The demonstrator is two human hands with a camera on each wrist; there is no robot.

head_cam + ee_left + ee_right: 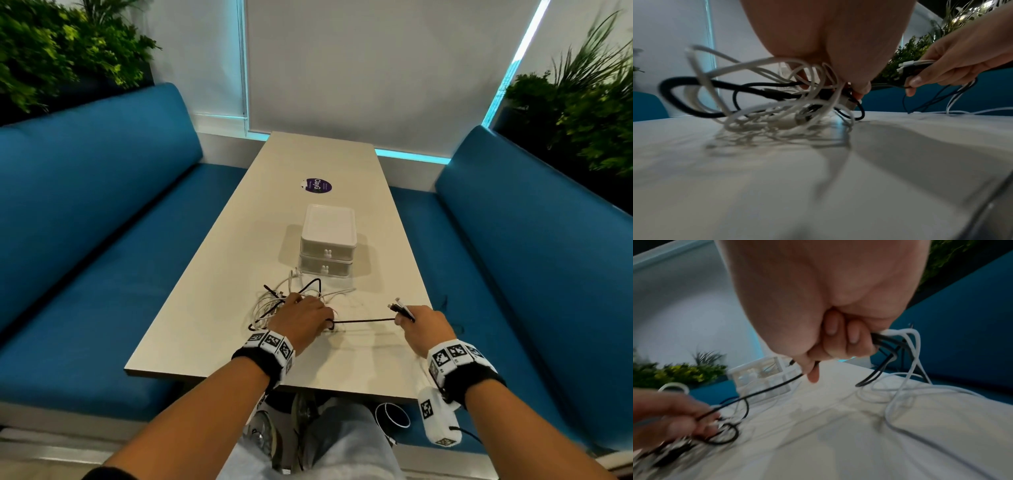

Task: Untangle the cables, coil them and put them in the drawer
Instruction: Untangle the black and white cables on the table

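Note:
A tangle of white and black cables (291, 301) (764, 104) lies on the near half of the table (239, 342). My left hand (303, 317) (838, 73) sits on the tangle, its fingers curled into the strands. My right hand (416, 323) (830, 344) grips a bundle of cable ends (400, 308) (885, 339), plugs sticking out past the fist. A thin black cable (363, 321) (766, 389) runs taut between both hands. Behind the tangle stands a small white two-drawer box (327, 240) (760, 374), both drawers closed.
A round purple sticker (318, 185) lies on the far table half. Blue bench seats (102, 240) flank the table on both sides, with green plants (51, 51) behind them. White cable loops (906, 386) trail off the table's right edge.

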